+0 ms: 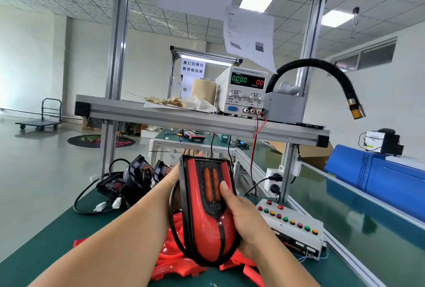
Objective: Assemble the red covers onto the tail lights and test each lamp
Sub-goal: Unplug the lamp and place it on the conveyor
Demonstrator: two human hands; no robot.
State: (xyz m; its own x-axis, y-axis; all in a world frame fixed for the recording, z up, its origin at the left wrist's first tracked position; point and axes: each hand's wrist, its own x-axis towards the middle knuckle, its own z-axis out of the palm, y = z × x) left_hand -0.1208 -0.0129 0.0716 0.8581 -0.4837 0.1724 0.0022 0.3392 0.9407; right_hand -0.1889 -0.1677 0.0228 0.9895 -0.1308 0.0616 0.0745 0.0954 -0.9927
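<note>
I hold a tail light (207, 213) upright over the green bench, its red cover fitted on a black housing with two orange strips in the middle. My left hand (176, 178) grips it from behind on the left edge, mostly hidden. My right hand (241, 213) clasps the right side, thumb pressed on the cover's face. A black cable (172, 222) loops from the lamp's left side. Loose red covers (174, 261) lie in a pile under the lamp. Several bare black tail lights (128, 178) with cables and white plugs sit at the back left.
A white button box (292, 224) with coloured buttons lies to the right. On the shelf above stands a power supply (243, 91) reading zeros, with red and black leads hanging down. A power strip (273, 181) is fixed to the frame post. A conveyor runs along the right.
</note>
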